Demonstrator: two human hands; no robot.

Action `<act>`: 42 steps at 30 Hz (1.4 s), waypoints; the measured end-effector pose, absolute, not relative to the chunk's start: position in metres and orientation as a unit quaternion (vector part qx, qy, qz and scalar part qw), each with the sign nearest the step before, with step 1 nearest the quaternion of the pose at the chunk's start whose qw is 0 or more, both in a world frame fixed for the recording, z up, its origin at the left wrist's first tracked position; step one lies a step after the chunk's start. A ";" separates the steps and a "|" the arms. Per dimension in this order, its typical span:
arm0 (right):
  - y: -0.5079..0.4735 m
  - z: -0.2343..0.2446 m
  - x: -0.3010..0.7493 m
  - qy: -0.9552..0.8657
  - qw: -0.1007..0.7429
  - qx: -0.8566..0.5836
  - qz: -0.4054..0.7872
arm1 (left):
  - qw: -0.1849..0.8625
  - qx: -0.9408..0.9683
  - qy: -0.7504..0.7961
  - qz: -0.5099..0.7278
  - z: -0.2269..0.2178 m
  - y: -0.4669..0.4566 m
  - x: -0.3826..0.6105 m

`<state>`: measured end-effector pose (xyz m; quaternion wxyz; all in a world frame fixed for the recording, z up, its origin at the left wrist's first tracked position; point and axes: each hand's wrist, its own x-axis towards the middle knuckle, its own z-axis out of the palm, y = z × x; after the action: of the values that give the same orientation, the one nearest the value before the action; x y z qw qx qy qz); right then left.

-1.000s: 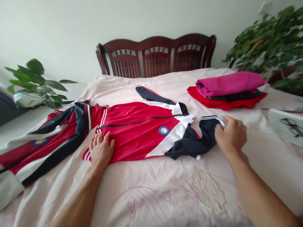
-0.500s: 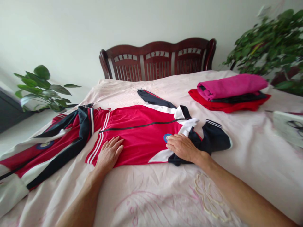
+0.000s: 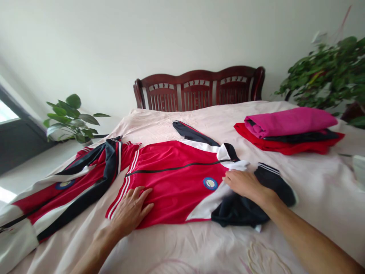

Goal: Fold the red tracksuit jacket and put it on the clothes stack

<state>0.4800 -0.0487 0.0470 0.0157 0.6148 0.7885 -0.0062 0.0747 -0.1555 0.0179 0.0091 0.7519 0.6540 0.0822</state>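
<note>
Flat grip, left hand [image 3: 129,210], right hand [image 3: 244,185] on red track jacket [image 3: 176,161], sleeve [image 3: 239,214] apparently bunched

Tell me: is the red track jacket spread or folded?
Spread: the red track jacket lies flat on the bed; only its navy sleeve is bunched.

Folded clothes [image 3: 291,122] — a dark wooden headboard [image 3: 196,95] beyond.

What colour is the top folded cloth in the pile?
Magenta pink folded cloth, clearest in the head view.
</note>
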 end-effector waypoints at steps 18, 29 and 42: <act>0.129 0.004 0.416 0.790 -0.070 0.610 -0.008 | -0.017 0.723 0.688 0.063 0.009 0.055 0.116; 0.144 -0.010 0.445 0.753 -0.048 0.656 0.023 | -0.051 0.652 0.756 0.025 0.004 0.044 0.061; 0.056 -0.009 0.341 0.868 -0.086 0.487 -0.046 | -0.065 0.703 0.707 0.042 -0.008 -0.003 0.116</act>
<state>0.3408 0.0556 -0.0086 -0.0863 0.4865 0.8682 -0.0457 0.1155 -0.0031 -0.0078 -0.0649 0.7031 0.7069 0.0415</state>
